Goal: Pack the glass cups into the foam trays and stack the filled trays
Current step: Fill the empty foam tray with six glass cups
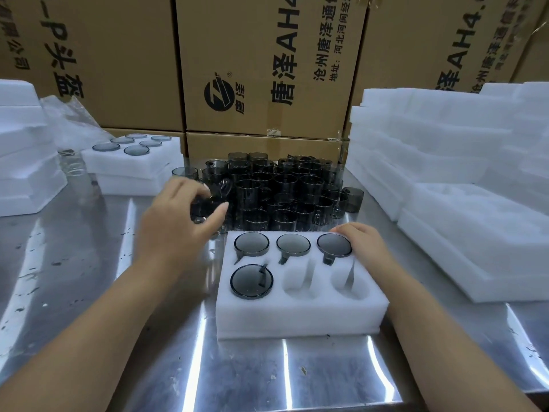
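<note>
Left hand point(178, 224) grasps one dark glass cup point(205, 208), thumb and fingers curled round it, at the near left edge of the loose cups point(282, 191) standing massed on the steel table point(89, 263). Right hand point(367, 245) rests on the far right corner of the foam tray point(297, 319), fingers loosely bent, gripping nothing. The tray holds four cups: three in the far row, one near left. Filled trays point(130, 165) are stacked far left, and empty foam point(445, 173) is piled at right.

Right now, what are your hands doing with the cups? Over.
Left hand grips a loose cup. Right hand rests on the foam tray. Four cups in, two pockets empty. Nothing blocking.
</note>
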